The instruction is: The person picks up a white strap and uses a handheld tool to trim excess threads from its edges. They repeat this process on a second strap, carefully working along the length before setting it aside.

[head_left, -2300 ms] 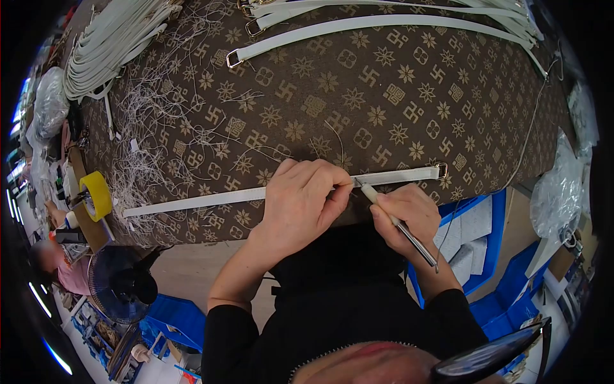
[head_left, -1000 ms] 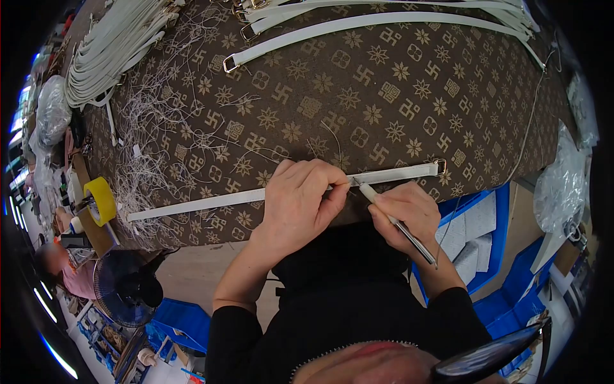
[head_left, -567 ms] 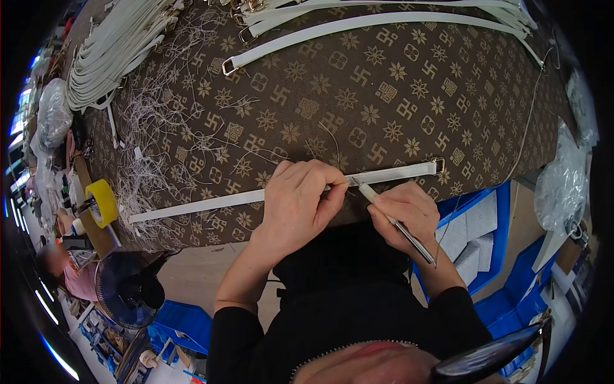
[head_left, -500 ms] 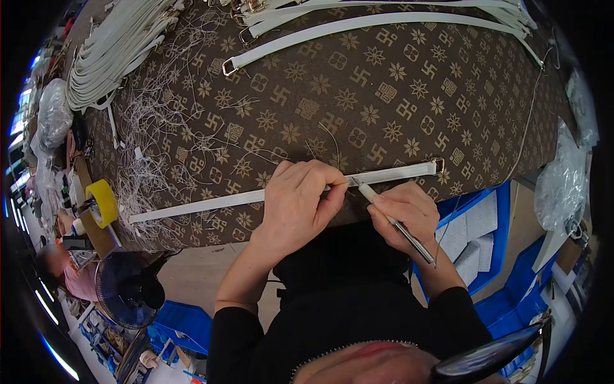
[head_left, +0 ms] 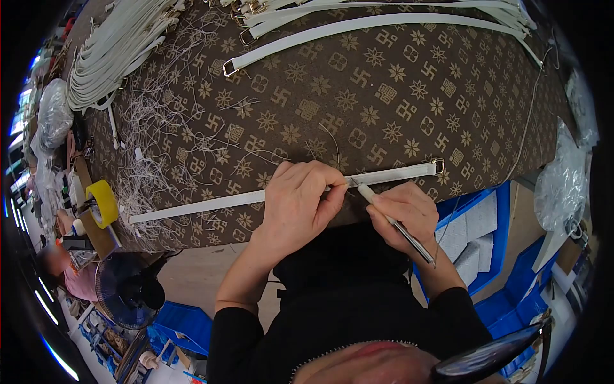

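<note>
A white strap (head_left: 217, 203) with a metal buckle (head_left: 438, 166) at its right end lies along the table's near edge. My left hand (head_left: 299, 203) is closed on the strap near its middle, thumb and fingers pinched together. In my right hand (head_left: 406, 214) is a slim tool (head_left: 366, 191) with a pale front part and a metal rear shaft. Its tip touches or nearly touches the strap beside my left fingertips. A loose thread (head_left: 331, 137) rises from behind my left hand.
The patterned table (head_left: 358, 115) bears cut threads (head_left: 166, 128), a strap bundle (head_left: 115, 57) and another buckled strap (head_left: 377, 20). Yellow tape (head_left: 102, 203) is at the left edge, above a fan (head_left: 131, 291). Blue bins (head_left: 505, 224) stand right; a person (head_left: 78, 276) is far left.
</note>
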`<act>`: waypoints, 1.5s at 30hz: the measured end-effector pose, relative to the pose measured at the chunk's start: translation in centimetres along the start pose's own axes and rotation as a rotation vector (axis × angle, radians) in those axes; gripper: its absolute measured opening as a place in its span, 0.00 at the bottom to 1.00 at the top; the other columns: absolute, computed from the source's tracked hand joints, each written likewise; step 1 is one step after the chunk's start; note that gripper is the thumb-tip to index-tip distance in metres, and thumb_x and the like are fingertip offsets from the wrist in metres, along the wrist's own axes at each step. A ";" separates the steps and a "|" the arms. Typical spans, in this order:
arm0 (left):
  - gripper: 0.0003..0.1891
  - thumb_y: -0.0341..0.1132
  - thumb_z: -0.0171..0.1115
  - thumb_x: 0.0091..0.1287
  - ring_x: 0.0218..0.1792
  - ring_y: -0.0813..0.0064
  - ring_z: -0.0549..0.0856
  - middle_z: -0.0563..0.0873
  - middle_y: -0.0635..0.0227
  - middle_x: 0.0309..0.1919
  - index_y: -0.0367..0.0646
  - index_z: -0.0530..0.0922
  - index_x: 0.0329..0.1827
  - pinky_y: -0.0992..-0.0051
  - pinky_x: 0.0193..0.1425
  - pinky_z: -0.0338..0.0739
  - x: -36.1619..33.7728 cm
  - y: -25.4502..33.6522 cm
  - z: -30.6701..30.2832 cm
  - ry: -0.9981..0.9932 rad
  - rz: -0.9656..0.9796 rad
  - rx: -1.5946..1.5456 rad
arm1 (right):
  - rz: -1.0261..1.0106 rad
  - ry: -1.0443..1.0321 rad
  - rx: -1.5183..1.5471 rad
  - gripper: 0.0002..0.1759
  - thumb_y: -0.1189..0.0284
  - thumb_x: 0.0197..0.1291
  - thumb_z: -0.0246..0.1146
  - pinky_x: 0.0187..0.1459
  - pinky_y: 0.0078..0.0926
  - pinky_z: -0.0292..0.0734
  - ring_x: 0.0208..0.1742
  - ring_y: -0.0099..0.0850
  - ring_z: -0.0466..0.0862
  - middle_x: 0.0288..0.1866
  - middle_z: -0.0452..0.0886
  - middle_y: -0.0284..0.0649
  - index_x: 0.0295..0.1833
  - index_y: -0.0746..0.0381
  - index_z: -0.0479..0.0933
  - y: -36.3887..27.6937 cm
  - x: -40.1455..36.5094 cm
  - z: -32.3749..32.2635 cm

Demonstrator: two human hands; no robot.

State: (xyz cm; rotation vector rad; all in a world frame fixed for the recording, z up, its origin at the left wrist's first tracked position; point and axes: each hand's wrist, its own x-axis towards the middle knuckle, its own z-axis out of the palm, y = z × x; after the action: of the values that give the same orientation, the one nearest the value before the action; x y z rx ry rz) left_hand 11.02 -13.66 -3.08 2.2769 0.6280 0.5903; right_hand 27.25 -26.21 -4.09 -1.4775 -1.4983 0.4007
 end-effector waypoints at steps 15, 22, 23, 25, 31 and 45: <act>0.10 0.26 0.66 0.58 0.26 0.72 0.79 0.81 0.71 0.28 0.45 0.72 0.36 0.71 0.34 0.67 0.0 0.0 -0.2 -0.006 -0.009 -0.008 | -0.025 0.005 -0.016 0.14 0.82 0.45 0.72 0.28 0.24 0.75 0.27 0.33 0.81 0.30 0.82 0.39 0.40 0.62 0.80 0.1 -0.1 0.0; 0.02 0.28 0.53 0.72 0.37 0.80 0.77 0.81 0.62 0.39 0.39 0.70 0.41 0.78 0.48 0.72 -1.4 -2.1 -2.4 0.510 -0.317 -0.899 | 0.034 0.065 0.067 0.15 0.83 0.43 0.73 0.28 0.23 0.77 0.28 0.33 0.83 0.31 0.83 0.40 0.40 0.62 0.80 0.1 -0.3 -0.4; 0.02 0.28 0.53 0.72 0.37 0.80 0.77 0.81 0.62 0.39 0.39 0.70 0.41 0.78 0.48 0.72 -1.6 -2.0 -2.5 0.514 -0.316 -0.897 | 0.044 0.074 0.077 0.15 0.83 0.43 0.73 0.28 0.24 0.77 0.28 0.33 0.83 0.31 0.83 0.41 0.40 0.63 0.80 0.1 -0.3 -0.3; 0.06 0.31 0.59 0.69 0.37 0.77 0.77 0.81 0.62 0.40 0.39 0.74 0.43 0.75 0.48 0.73 -1.8 -2.0 -2.6 0.570 -0.267 -0.735 | 0.061 0.077 0.084 0.15 0.82 0.44 0.73 0.29 0.24 0.77 0.28 0.33 0.83 0.31 0.83 0.41 0.40 0.63 0.80 0.0 -0.4 -0.4; 0.18 0.37 0.74 0.49 0.42 0.69 0.76 0.78 0.73 0.38 0.49 0.83 0.45 0.67 0.52 0.64 1.0 0.1 -3.1 -0.128 -0.080 0.166 | 0.059 0.084 0.105 0.15 0.82 0.44 0.73 0.29 0.24 0.77 0.28 0.34 0.83 0.30 0.83 0.42 0.41 0.63 0.80 0.1 -0.5 -0.3; 0.09 0.29 0.71 0.50 0.33 0.74 0.77 0.77 0.76 0.30 0.50 0.79 0.30 0.71 0.46 0.63 0.7 -0.2 -0.8 -0.011 0.012 0.150 | 0.001 0.063 0.024 0.16 0.82 0.44 0.73 0.28 0.23 0.77 0.27 0.33 0.82 0.29 0.82 0.40 0.41 0.64 0.80 0.2 0.1 0.0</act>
State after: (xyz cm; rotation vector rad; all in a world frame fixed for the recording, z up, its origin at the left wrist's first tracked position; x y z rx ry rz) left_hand 11.05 -12.71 -2.53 2.4236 0.6735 0.5526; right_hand 27.36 -26.11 -4.24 -1.4598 -1.4382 0.3682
